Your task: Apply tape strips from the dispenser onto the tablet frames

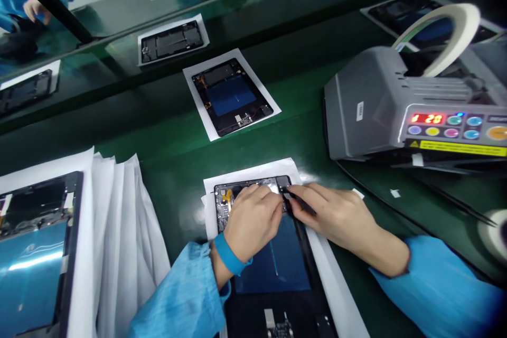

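Note:
An opened tablet lies on white paper sheets in front of me, its blue inner panel and circuit parts exposed. My left hand, with a blue wrist strap, reaches over the upper part of the tablet. Its fingers are curled together near the top right corner, and their tips are mostly hidden. From the right, my right hand meets that same corner with thumb and forefinger pinched. A small greyish piece shows between the two hands; its kind is unclear.
A grey tape dispenser with a red display stands at right, its cable running below. Tweezers and a tape roll lie near it. Another opened tablet rests on paper ahead. Stacked sheets carry a tablet at left. Co-workers sit beyond.

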{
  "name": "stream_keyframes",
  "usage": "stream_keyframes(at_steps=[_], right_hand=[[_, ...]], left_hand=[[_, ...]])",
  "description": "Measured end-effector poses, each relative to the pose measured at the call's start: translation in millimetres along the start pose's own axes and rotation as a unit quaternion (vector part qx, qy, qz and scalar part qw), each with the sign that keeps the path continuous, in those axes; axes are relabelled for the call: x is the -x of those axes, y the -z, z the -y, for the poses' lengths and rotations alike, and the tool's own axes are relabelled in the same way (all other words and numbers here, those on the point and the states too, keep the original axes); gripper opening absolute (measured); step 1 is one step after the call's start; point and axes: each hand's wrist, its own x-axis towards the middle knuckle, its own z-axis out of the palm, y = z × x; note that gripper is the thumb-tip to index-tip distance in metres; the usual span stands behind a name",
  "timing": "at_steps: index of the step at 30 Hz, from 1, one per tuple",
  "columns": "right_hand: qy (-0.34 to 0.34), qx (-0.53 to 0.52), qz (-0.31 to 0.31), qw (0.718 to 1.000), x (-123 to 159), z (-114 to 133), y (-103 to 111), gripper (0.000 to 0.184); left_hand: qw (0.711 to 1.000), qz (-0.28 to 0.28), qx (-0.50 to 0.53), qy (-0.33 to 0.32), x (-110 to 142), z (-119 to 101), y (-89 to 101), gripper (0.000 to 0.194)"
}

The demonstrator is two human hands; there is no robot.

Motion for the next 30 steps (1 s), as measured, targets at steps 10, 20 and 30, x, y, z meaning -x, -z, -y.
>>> stream_keyframes(at_steps=[10, 20, 30], right_hand=[[0.01, -0.015, 0.005, 1.0, -1, -1, -1, 0.009], [0.026, -0.025, 0.066, 0.997, -6, -2, 4, 0.016], [0.022, 0.027, 0.124, 0.992, 12, 15, 27, 0.033]], left_hand=[[1.0, -0.002, -0.01, -0.001, 0, 0, -1.7, 0.016], [1.0, -0.005, -0.006, 0.0, -2, 1, -2.1, 0.017], [0.999, -0.032, -0.015, -0.006, -6, 1, 5.1, 0.018]])
